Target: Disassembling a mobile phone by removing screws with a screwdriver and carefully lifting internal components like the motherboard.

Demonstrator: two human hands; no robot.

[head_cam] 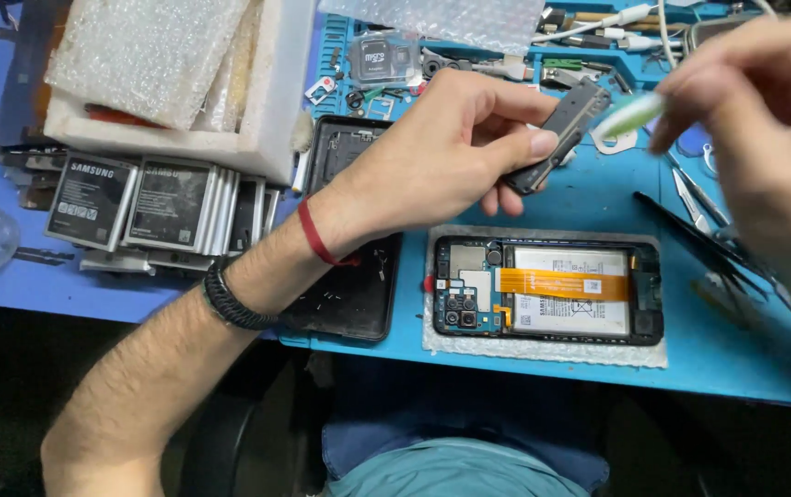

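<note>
My left hand grips a small black plastic phone part between thumb and fingers, held above the blue mat. My right hand is blurred at the upper right and pinches a pale green and white tool whose tip is next to the black part. Below them an opened phone lies on a grey pad, showing its battery, an orange flex cable and camera modules. A black back cover rests partly under my left wrist.
A row of phone batteries stands at the left beneath a white foam box with bubble wrap. Tweezers and thin tools lie at the right of the blue mat. Small parts and cables crowd the far edge.
</note>
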